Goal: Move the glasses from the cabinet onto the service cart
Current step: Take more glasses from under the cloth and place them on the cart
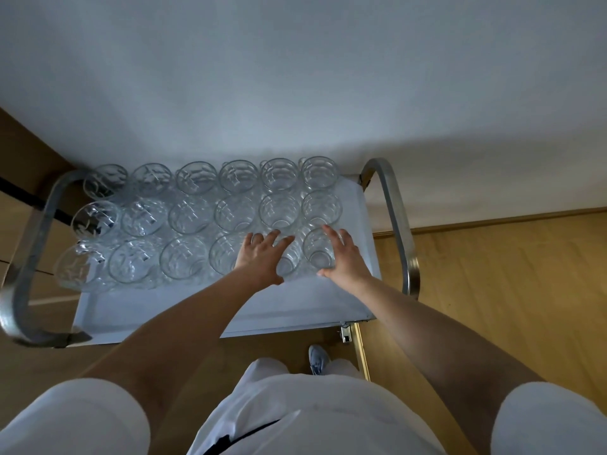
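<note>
Several clear faceted glasses stand in three rows on the white top of the service cart (295,307). My left hand (262,259) reaches over the near row with fingers spread, lying against the left side of one glass (289,262). My right hand (346,261) lies against the right side of the last glass (320,252) in that row, fingers straight and thumb at its near side. Neither hand's fingers curl round a glass. The cabinet is out of view.
The cart has curved metal handles at its left end (26,257) and right end (399,224). A white wall (295,77) stands right behind it. A bare white strip runs along the cart's near edge. Wooden floor (509,290) lies to the right; my shoe (318,357) is below.
</note>
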A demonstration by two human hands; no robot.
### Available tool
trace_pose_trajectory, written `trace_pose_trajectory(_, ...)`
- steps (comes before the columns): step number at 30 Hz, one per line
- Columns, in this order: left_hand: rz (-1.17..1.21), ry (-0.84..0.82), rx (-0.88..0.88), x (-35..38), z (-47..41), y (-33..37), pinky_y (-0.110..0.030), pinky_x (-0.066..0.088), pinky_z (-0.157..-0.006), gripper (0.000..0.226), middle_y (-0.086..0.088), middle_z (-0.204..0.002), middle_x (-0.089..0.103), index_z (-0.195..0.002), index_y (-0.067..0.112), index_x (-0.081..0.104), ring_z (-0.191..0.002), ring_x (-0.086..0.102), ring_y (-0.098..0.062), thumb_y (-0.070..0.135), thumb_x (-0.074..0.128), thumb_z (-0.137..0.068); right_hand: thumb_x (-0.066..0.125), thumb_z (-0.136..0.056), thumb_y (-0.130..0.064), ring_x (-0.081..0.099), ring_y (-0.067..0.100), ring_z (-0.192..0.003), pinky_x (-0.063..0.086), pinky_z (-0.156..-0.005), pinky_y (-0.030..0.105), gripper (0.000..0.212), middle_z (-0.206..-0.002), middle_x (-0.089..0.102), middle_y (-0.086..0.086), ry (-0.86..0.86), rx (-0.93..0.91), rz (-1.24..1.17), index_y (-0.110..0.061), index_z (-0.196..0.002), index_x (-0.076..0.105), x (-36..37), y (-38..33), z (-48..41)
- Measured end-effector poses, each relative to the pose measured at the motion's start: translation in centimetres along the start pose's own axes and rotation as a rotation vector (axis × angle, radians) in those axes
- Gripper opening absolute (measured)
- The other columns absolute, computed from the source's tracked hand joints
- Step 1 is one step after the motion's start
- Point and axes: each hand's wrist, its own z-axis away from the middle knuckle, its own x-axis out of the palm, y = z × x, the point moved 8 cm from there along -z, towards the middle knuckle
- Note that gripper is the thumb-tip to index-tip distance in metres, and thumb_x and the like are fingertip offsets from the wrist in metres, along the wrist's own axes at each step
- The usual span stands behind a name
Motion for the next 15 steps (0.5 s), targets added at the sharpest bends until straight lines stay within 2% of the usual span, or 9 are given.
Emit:
trace_pose_trajectory(4,0.060,0.026,-0.002,0.3,0.2,0.3,-0.040,0.025,-0.114,0.101,0.001,-0.159,0.003,-0.150,0.038,0.008,-0.137,0.028,-0.030,0.045,0.075,-0.075,0.077,-0.077,-0.026,0.031,0.035,-0.137,0.037,-0.107,0.041,0.103,-0.157,0.009,0.010,-0.017,0.040,0.028,-0.035,-0.151,0.006,0.1,0.0,0.0)
trace_pose_trajectory(6,0.063,0.045,0.012,0.4,0.3,0.5,-0.040,0.028,-0.113,0.097,0.003,-0.159,-0.002,-0.149,0.038,0.009,-0.137,0.028,-0.030,0.042,0.074,-0.077,0.077,-0.077,-0.033,0.032,0.034,-0.137,0.040,-0.105,0.042,0.104,-0.157,0.010,0.008,-0.023,0.061,0.115,-0.033,-0.151,0.003,-0.2,0.0,-0.1)
trace_pose_trajectory(9,0.079,0.041,0.006,0.6,0.1,0.3,-0.041,0.022,-0.116,0.094,0.004,-0.159,0.004,-0.150,0.039,0.009,-0.141,0.022,-0.029,0.042,0.072,-0.080,0.074,-0.079,-0.038,0.032,0.034,-0.136,0.044,-0.098,0.043,0.104,-0.158,0.007,0.005,-0.022,0.116,0.219,-0.032,-0.151,-0.001,-0.4,0.1,0.1)
trace_pose_trajectory(15,0.104,0.038,-0.008,2.1,0.6,0.5,-0.044,0.004,-0.119,0.082,0.004,-0.160,-0.010,-0.151,0.035,0.002,-0.147,-0.004,-0.032,0.038,0.058,-0.092,0.066,-0.088,-0.025,0.027,0.035,-0.140,0.044,-0.102,0.044,0.096,-0.160,-0.009,0.006,0.046,0.132,0.087,-0.035,-0.150,-0.007,1.0,-0.2,0.8)
